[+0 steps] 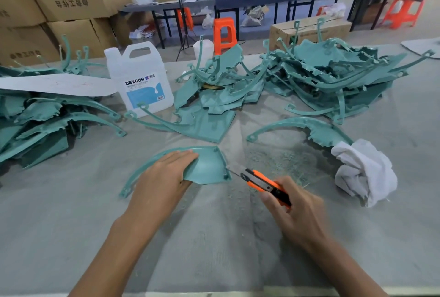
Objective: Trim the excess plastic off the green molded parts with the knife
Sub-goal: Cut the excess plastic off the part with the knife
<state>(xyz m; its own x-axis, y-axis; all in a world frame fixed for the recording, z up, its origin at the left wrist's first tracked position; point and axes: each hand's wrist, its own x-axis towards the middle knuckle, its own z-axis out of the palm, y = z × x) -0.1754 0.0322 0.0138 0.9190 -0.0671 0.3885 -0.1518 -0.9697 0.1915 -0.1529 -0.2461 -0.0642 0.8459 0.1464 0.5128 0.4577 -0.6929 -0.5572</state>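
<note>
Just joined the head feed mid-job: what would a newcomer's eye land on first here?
Low centre, the right hand grips an orange utility knife, its blade at the right edge of a green molded part that the left hand presses onto the table. Behind, heaps of green parts fill the table's left, middle and right. A white jug stands centre-left; a crumpled white cloth lies right of the knife.

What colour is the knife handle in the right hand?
Orange with black, seen in the head view: knife, gripped by the right hand.
</note>
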